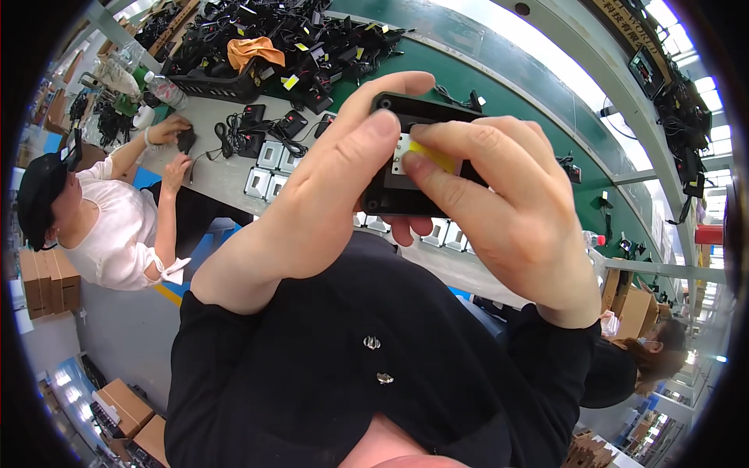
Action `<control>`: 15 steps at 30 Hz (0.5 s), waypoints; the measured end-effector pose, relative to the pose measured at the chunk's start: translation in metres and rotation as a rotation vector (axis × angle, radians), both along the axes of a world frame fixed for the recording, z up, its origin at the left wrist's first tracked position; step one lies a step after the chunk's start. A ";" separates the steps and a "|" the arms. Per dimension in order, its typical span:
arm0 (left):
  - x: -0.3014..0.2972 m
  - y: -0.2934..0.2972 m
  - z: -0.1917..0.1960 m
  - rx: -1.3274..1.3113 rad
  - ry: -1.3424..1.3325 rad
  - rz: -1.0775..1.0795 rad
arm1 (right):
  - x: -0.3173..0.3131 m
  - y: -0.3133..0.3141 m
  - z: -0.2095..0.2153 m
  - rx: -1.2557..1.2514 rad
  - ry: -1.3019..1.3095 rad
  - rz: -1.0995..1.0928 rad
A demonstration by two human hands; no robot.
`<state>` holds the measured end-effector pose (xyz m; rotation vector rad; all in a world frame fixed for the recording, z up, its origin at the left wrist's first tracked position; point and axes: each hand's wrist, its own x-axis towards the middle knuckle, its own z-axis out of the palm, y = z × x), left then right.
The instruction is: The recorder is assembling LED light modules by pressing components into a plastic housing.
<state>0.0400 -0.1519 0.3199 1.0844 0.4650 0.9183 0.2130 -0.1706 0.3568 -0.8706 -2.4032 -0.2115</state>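
Note:
Up close in front of me, my left hand grips a black rectangular plastic housing by its left end. Its thumb lies over the rim, and fingertips show beneath the lower edge. Inside the open housing sits a part with a yellow block and a pale metal plate with small holes. The thumb and index finger of my right hand are closed on this yellow-and-metal part. My right hand hides the housing's right end.
Several white square cases stand on the bench behind my hands, beside black power adapters. A black basket, heaped cables and an orange cloth lie beyond. At left, a co-worker's hands hold a small black piece. Another person sits at right.

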 end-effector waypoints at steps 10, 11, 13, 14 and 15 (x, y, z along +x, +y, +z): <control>0.003 -0.012 0.001 0.135 0.067 0.108 | 0.012 -0.003 -0.003 -0.038 -0.004 -0.095; 0.003 -0.015 0.001 0.156 0.061 0.117 | 0.011 -0.007 -0.003 -0.029 0.002 -0.094; -0.001 -0.014 -0.003 0.214 0.065 0.108 | 0.010 -0.011 -0.003 -0.099 0.064 -0.124; 0.000 -0.014 -0.006 0.248 0.055 0.099 | 0.013 -0.011 -0.005 -0.122 0.069 -0.092; 0.004 -0.014 -0.008 0.309 0.041 0.163 | 0.012 -0.011 -0.007 -0.138 0.115 -0.070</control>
